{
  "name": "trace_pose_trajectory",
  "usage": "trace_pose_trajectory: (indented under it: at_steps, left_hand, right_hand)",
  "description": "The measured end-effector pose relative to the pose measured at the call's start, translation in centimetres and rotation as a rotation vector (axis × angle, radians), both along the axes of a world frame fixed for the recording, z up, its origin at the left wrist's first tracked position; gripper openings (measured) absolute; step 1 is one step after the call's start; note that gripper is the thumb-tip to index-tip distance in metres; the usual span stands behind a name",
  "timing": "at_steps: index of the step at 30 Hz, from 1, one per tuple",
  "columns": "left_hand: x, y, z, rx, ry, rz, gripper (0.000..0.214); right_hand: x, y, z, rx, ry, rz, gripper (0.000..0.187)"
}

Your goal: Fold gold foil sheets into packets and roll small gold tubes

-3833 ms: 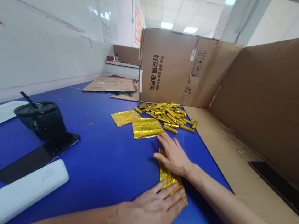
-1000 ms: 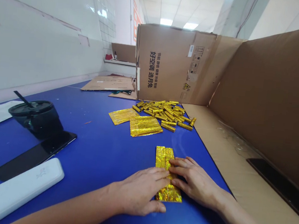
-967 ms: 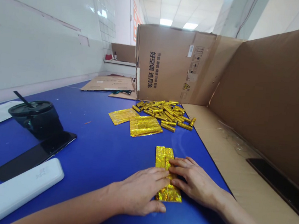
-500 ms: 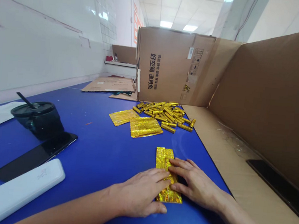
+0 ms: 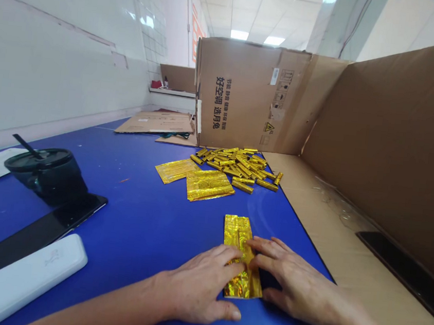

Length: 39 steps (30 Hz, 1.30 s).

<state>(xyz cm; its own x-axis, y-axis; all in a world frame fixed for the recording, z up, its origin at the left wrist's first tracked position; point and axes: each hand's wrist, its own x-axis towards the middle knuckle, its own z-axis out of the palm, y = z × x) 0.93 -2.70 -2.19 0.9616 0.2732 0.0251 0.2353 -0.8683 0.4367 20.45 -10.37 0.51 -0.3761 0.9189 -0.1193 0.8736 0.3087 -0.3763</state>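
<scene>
A folded sheet of shiny gold foil paper (image 5: pixel 243 284) lies flat on the blue table in front of me, its long side running away from me. My left hand (image 5: pixel 204 282) rests on its left side, fingers spread over the foil and thumb stretched out near the bottom edge. On the other side, my right hand (image 5: pixel 286 278) lies along the right edge with its fingers apart, fingertips at the foil. Farther back are flat gold foil sheets (image 5: pixel 209 185) in a stack, and behind them a pile of rolled gold foil tubes (image 5: pixel 243 166).
At left stand a dark lidded cup (image 5: pixel 47 175) with a straw, a black phone (image 5: pixel 44 232) and a long white case (image 5: pixel 22 279). A large cardboard box (image 5: pixel 247 93) closes off the back, and a cardboard wall (image 5: pixel 390 139) rises on the right.
My right hand has slid slightly right and toward me, uncovering more of the foil's right side. The foil's inner flap now lies flatter. My left hand stays on the foil.
</scene>
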Motion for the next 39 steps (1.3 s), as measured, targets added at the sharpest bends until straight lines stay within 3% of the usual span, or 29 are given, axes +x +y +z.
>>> trace_pose_trajectory:
  at_steps: [3, 5, 8, 11, 18, 24, 30, 39]
  left_hand:
    - [0.1, 0.1, 0.1, -0.005, -0.021, -0.008, 0.059]
    - [0.2, 0.1, 0.0, -0.007, -0.018, -0.003, 0.063]
    - [0.1, 0.2, -0.2, -0.013, -0.011, 0.012, 0.067]
    - [0.1, 0.0, -0.4, -0.043, -0.024, 0.042, 0.064]
    - [0.9, 0.0, -0.7, -0.092, -0.126, 0.161, 0.017]
    - [1.5, 0.5, -1.1, -0.220, -0.219, 0.253, 0.023]
    - [1.5, 0.5, -1.0, -0.269, -0.194, 0.351, 0.018]
    - [1.6, 0.6, -1.6, -0.181, -0.126, 0.483, 0.016]
  right_hand:
    - [-0.5, -0.1, -0.1, 0.103, 0.007, 0.017, 0.024]
    - [-0.6, 0.0, -0.4, 0.141, 0.035, 0.028, 0.018]
    - [-0.3, 0.5, -1.0, 0.127, 0.126, 0.057, 0.019]
    - [0.3, 1.1, -1.5, 0.076, 0.232, -0.013, 0.015]
    - [0.8, 1.6, -2.3, 0.003, 0.347, -0.164, 0.013]
    - [0.9, 1.8, -2.6, -0.107, 0.427, -0.256, 0.010]
    - [0.6, 2.0, -2.4, -0.102, 0.450, -0.325, 0.009]
    - [0.6, 2.3, -3.5, -0.072, 0.416, -0.348, 0.009]
